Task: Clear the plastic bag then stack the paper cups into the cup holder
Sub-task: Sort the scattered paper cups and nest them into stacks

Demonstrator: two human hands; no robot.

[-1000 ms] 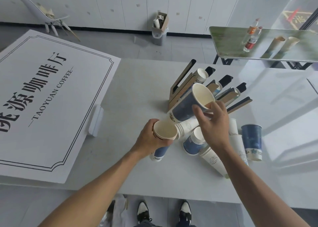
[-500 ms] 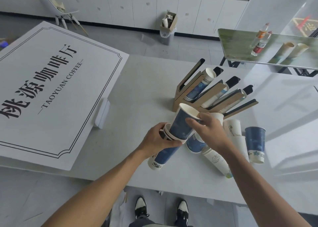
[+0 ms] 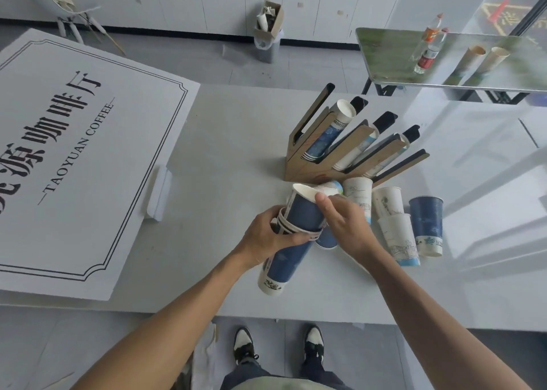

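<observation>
My left hand (image 3: 268, 237) grips a tilted stack of blue paper cups (image 3: 284, 264) near its rim. Seated in the top of that stack is another blue cup (image 3: 303, 212), with the fingers of my right hand (image 3: 344, 222) on its rim and side. Behind them stands the wooden cup holder (image 3: 307, 169) with slanted slots; a blue stack (image 3: 328, 133) fills the left slot and white cups sit in the others. Several loose cups lie to the right: white ones (image 3: 398, 236) and an upright blue one (image 3: 426, 227). No plastic bag is seen on the table.
A large white coffee sign board (image 3: 74, 153) lies at the table's left. A second table (image 3: 444, 58) with bottles and cups stands behind on the right. A bin (image 3: 266, 43) and a chair are on the floor beyond. My shoes (image 3: 245, 348) show below the table edge.
The blue cup in my right hand came down from in front of the holder and slid into the top of the stack held in my left hand.
</observation>
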